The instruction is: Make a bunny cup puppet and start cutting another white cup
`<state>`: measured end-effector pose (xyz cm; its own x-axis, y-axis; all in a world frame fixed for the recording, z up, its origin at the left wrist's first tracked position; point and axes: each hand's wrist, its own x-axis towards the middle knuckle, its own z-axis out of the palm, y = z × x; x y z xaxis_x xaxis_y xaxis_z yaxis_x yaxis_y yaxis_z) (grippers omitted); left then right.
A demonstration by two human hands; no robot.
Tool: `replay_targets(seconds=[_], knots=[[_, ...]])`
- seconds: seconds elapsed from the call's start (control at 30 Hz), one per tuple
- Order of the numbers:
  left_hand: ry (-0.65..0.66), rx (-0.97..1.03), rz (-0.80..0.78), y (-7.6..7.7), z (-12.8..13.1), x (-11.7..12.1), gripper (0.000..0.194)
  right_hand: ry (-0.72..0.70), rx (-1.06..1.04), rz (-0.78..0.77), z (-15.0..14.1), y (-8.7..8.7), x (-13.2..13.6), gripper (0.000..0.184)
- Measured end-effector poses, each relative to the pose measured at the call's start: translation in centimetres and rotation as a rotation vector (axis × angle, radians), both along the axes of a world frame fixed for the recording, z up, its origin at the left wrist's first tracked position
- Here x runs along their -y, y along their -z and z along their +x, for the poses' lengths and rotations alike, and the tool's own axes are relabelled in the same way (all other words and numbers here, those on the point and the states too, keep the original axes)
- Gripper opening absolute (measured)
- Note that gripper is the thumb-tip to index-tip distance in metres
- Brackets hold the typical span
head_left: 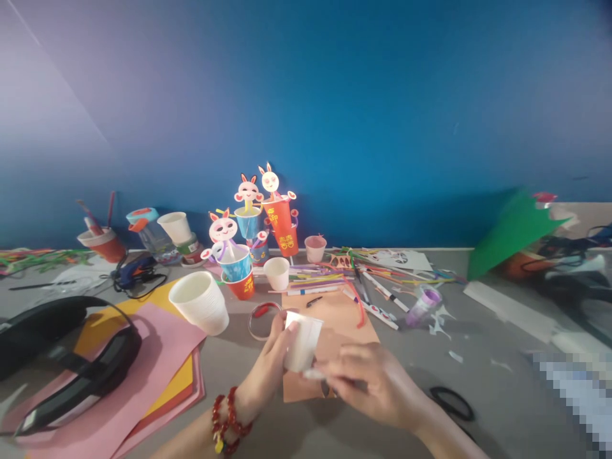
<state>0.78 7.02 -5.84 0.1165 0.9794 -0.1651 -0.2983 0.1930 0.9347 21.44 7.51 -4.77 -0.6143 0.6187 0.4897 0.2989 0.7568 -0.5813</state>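
My left hand [276, 347] is closed around a white paper cup [305, 344], held tilted above an orange sheet of paper [335, 312]. Close by on the right, my right hand [368, 379] has its fingers pinched together on a slim white object [314, 373], which points at the lower part of the cup. Motion blur hides its exact kind, and I cannot tell whether it touches the cup. Just beyond the left hand lies a roll of tape [258, 331]. Several markers [377, 312] are scattered past the orange sheet.
Cups with paper rabbit faces [223, 227] stand near the wall. A stack of white cups [203, 303] is at left, beside coloured paper [162, 344] and black headphones [109, 363]. Pipe cleaners [310, 274] lie behind. Purple tape [423, 306] and a black ring [452, 403] are at right.
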Motion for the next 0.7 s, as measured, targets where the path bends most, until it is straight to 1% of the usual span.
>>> replay_targets(seconds=[0.07,0.1,0.13,0.2,0.27,0.37,0.47,0.53,0.63,0.7], knots=[[-0.013,-0.009,-0.002,0.0,-0.1,-0.1,0.043,-0.087,0.046,-0.015,-0.2,-0.1,0.2,0.026],[-0.017,-0.010,0.000,0.0,-0.1,-0.1,0.042,-0.085,0.012,-0.017,-0.2,0.0,0.2,0.028],[-0.015,-0.008,0.001,0.0,-0.1,-0.2,0.042,-0.052,-0.046,-0.022,-0.1,0.1,0.1,0.030],[0.010,0.001,0.006,0.0,-0.1,-0.1,0.042,0.057,-0.189,-0.032,0.2,0.6,-0.3,0.032],[0.050,0.017,0.002,-0.1,-0.1,0.0,0.043,0.146,-0.275,-0.044,0.5,1.1,-0.8,0.031],[0.069,0.040,-0.012,-0.2,0.0,0.1,0.043,0.166,-0.284,-0.035,0.9,1.5,-1.3,0.031],[0.057,0.051,-0.017,-0.2,0.1,0.2,0.044,0.181,-0.283,-0.023,0.8,1.3,-1.2,0.030],[0.033,0.052,-0.025,-0.2,0.1,0.1,0.048,0.147,-0.210,-0.027,0.6,0.9,-0.9,0.030],[-0.019,0.069,-0.055,0.0,0.1,-0.2,0.052,-0.017,-0.005,-0.020,0.2,0.3,-0.4,0.027],[-0.050,0.087,-0.072,0.2,0.1,-0.4,0.054,-0.081,0.017,-0.007,0.1,0.2,-0.1,0.025]])
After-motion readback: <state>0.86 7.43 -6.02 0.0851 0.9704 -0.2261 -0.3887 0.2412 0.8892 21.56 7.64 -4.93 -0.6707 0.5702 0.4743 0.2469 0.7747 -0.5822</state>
